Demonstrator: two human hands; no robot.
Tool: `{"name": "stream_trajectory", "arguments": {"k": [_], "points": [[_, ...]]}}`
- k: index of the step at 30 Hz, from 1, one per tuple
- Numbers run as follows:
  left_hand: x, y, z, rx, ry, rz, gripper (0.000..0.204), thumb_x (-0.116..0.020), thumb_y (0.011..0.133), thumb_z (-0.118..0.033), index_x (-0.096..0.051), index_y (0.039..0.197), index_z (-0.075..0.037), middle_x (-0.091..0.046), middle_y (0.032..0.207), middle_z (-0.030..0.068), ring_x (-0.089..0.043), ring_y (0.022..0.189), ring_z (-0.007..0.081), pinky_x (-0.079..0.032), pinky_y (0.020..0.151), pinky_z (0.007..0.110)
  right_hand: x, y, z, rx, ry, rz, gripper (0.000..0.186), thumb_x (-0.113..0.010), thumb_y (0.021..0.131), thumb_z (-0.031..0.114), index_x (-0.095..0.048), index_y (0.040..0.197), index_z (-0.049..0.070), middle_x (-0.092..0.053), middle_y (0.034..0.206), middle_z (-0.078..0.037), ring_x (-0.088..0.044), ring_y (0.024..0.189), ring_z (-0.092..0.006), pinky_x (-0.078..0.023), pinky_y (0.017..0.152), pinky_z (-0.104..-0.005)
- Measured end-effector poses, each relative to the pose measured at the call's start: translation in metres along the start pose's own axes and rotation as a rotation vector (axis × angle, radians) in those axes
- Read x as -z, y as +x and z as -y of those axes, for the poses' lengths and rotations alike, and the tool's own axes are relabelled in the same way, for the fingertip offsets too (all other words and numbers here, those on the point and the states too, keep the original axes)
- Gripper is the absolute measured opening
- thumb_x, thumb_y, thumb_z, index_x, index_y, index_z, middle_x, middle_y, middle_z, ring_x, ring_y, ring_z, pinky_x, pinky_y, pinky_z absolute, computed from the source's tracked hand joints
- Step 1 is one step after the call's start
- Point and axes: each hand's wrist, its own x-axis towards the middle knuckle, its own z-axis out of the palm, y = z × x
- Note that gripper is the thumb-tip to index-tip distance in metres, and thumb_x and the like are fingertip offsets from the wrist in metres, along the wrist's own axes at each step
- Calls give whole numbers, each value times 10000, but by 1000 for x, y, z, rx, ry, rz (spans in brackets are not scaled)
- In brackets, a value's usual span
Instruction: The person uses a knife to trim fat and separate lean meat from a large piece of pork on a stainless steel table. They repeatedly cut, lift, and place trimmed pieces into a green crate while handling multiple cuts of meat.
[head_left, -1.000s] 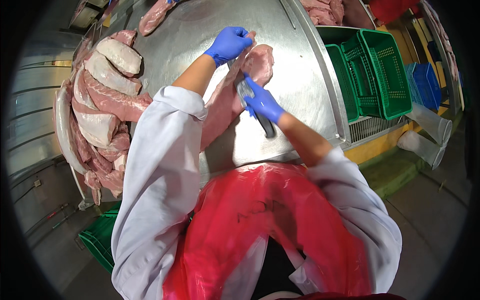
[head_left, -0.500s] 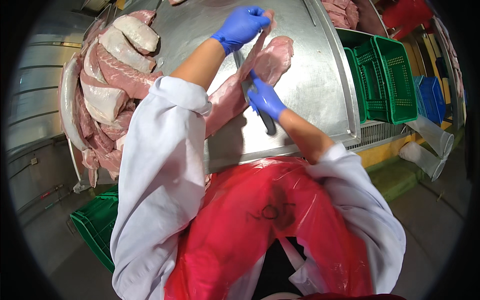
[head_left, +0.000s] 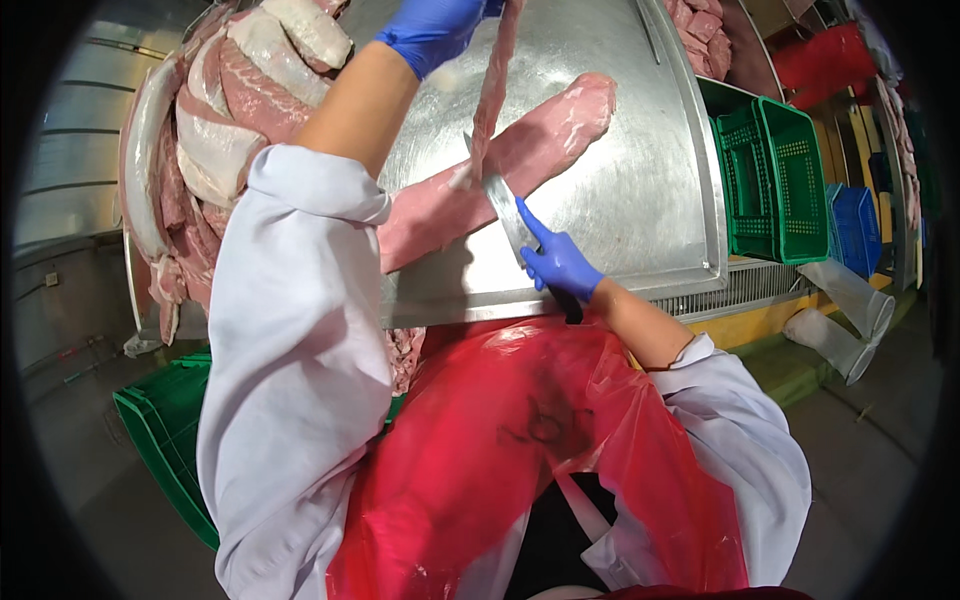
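Observation:
A long pink piece of meat (head_left: 550,135) lies slantwise on the steel table (head_left: 640,220). My left hand (head_left: 437,30), in a blue glove, is raised at the top edge of the view, closed on a thin strip of meat (head_left: 493,85). Some of its fingers are cut off by the frame. The strip hangs taut down to the long piece and still joins it. My right hand (head_left: 563,265), also gloved in blue, grips a knife (head_left: 508,212) with the index finger stretched along it. The blade touches the meat where the strip meets it.
Several large cuts of meat (head_left: 215,125) are heaped at the left. Green crates (head_left: 790,190) and a blue crate (head_left: 853,230) stand at the right, another green crate (head_left: 165,420) at the lower left. More meat pieces (head_left: 697,35) sit at the upper right.
My left hand has risen up and away, drawing the strip out longer. My right hand has moved the knife toward me and to the right. The long piece now lies flatter.

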Motion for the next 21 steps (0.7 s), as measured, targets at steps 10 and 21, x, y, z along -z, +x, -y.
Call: {"name": "stream_trajectory", "arguments": {"k": [10, 21], "points": [[35, -61, -77, -103, -152, -98, 141, -666, 972, -196, -668, 1042, -74, -621, 890, -34, -558, 773, 78, -418, 691, 223, -33, -11, 24, -72, -122, 45, 789, -494, 975, 108, -143, 1670, 236, -676, 724, -147, -670, 560, -212, -603, 591, -368], [167, -327, -185, -393, -405, -128, 458, -476, 1013, -198, -461, 1407, 34, -560, 1286, 161, -580, 1127, 265, -448, 1054, 431, -87, 67, 64, -35, -85, 209, 767, -519, 972, 144, -203, 1665, 235, -657, 751, -105, -621, 558, -173, -569, 553, -343]]}}
